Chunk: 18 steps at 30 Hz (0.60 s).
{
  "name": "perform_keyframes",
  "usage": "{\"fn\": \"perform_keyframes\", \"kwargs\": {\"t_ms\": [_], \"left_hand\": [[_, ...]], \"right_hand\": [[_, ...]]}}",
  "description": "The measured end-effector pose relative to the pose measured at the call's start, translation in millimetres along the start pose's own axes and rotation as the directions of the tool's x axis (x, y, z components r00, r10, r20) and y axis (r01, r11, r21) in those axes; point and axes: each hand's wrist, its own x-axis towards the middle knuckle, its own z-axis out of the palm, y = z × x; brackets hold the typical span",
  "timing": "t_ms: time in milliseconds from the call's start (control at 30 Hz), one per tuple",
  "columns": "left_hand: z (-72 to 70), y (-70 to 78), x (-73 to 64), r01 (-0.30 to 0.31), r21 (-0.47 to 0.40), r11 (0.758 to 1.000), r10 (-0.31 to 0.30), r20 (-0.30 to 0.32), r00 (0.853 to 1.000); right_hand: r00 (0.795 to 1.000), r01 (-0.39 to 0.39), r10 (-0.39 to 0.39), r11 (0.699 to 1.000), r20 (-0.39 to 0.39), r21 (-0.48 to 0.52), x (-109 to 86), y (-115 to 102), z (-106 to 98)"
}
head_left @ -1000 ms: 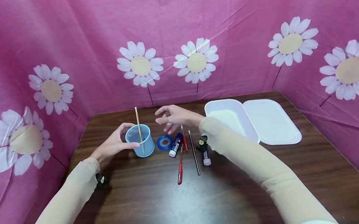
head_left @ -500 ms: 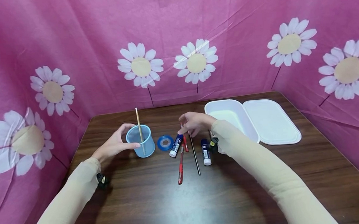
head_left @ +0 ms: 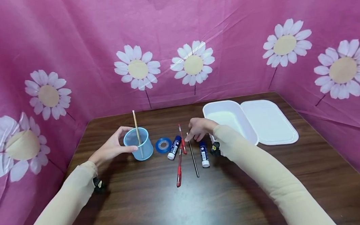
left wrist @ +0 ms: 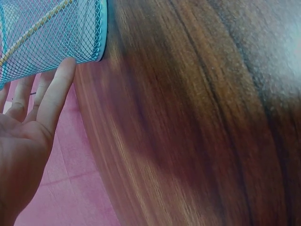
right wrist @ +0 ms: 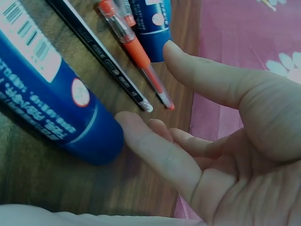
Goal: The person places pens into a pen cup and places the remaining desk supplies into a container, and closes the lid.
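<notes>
A light-blue mesh pen cup (head_left: pixel 145 150) stands upright at the left of the table, with a thin tan stick (head_left: pixel 136 123) leaning inside. My left hand (head_left: pixel 111 149) holds the cup, thumb on the near side and fingers behind it. My right hand (head_left: pixel 199 127) is low over the top end of a black pencil (head_left: pixel 193 161), thumb and fingers spread apart. In the right wrist view the pencil's white tip lies between thumb and fingers, ungripped. One fingertip is beside the cap of a blue glue stick (right wrist: pixel 89 122); whether they touch, I cannot tell.
Two red pens, one farther back (head_left: pixel 182 139) and one nearer (head_left: pixel 179 173), lie left of the pencil. Beyond them are another glue stick (head_left: pixel 174 147) and a roll of blue tape (head_left: pixel 163 145). A white plastic box (head_left: pixel 250 131) and its lid (head_left: pixel 270 121) rest at the back right.
My right hand has moved from near the tape to the right and down, to the black pencil's top end. The left hand stays at the cup.
</notes>
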Motion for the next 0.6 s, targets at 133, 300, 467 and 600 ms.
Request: {"fn": "perform_keyframes", "kwargs": {"t_ms": [133, 300, 467, 600], "left_hand": [[-1.0, -1.2, -3.3, 0.006, -0.001, 1.000, -0.006, 0.001, 1.000], [1.4, -0.6, -1.2, -0.001, -0.014, 1.000, 0.001, 0.002, 1.000], [2.5, -2.3, -0.7, -0.005, -0.024, 1.000, 0.005, -0.006, 1.000], [2.1, -3.3, -0.6, -0.012, -0.018, 1.000, 0.011, -0.026, 1.000]], "right_hand": [[1.000, 0.001, -0.001, 0.999, -0.008, -0.044, 2.9, -1, 7], [0.996, -0.062, 0.056, 0.994, -0.063, -0.093, 10.9, 0, 13], [0.986, -0.108, 0.096, 0.991, -0.138, -0.078, 19.1, 0, 18], [0.984, -0.098, 0.093, 0.995, -0.152, -0.027, 23.0, 3, 20]]}}
